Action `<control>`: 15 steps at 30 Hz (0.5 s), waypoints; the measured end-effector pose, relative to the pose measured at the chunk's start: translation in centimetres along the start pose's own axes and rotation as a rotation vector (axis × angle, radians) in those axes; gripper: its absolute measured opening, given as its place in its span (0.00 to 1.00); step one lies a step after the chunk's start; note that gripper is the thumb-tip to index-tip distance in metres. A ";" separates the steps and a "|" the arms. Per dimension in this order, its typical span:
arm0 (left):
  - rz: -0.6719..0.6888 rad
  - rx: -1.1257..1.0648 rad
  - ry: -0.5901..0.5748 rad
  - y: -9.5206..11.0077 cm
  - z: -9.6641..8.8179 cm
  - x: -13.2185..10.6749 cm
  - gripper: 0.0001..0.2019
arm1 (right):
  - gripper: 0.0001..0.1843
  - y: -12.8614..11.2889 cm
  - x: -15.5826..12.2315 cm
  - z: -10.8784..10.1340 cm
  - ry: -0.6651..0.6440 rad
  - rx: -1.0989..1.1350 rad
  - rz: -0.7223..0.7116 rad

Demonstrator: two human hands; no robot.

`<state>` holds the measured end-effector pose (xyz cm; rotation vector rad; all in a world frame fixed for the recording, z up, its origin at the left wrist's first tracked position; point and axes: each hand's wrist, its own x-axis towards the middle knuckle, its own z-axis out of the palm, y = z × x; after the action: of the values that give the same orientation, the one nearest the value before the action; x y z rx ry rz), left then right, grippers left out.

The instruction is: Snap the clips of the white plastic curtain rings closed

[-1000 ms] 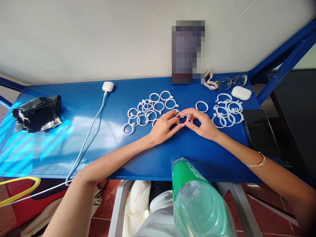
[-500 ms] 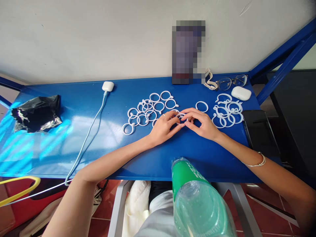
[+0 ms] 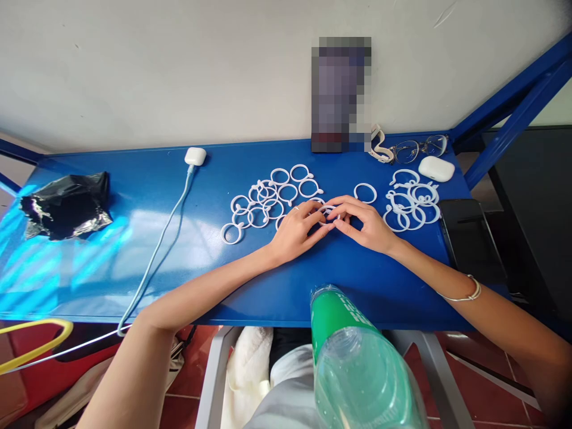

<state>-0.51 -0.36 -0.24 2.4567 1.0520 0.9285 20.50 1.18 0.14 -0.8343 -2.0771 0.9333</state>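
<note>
I see both forearms reaching in from the near edge of the blue table and meeting at its middle. My left hand comes in from the lower left, wrist low on the tabletop, palm down, fingers curled and pointing right. My right hand comes in from the lower right, also palm down, fingers pointing left, with a bracelet on that forearm. The fingertips of both hands meet on one white ring, pinching it between them just above the table; most of the ring is hidden by the fingers, so I cannot tell whether it is snapped closed.

Left of the hands lies a loose pile of rings, some overlapping, the nearest ones just beside my left hand's knuckles. To the right is a second pile, and a single ring lies alone just behind the right hand.

Farther back right are glasses and an earbud case; a phone lies at the right edge. A charger with its cable sits back left, a black bag far left. A green bottle rises close to the camera.
</note>
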 end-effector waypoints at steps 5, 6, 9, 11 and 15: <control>-0.007 0.007 -0.011 -0.1 0.1 0.0 0.14 | 0.07 0.1 0.0 0.0 -0.013 -0.002 0.017; -0.009 0.010 -0.014 -0.1 0.1 0.0 0.15 | 0.08 0.1 0.0 -0.1 -0.016 -0.002 0.018; -0.009 0.020 -0.026 -0.1 0.1 0.0 0.15 | 0.09 0.1 0.0 -0.1 -0.024 -0.006 0.022; -0.005 0.017 -0.029 -0.1 0.1 0.1 0.15 | 0.09 0.1 0.0 0.0 -0.028 -0.011 0.028; 0.000 0.019 -0.058 -0.1 0.2 0.1 0.15 | 0.07 0.1 0.0 0.0 -0.036 -0.045 0.035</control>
<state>-0.39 -0.22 -0.38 2.4828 1.0462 0.8453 20.50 1.24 0.02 -0.8862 -2.1280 0.9298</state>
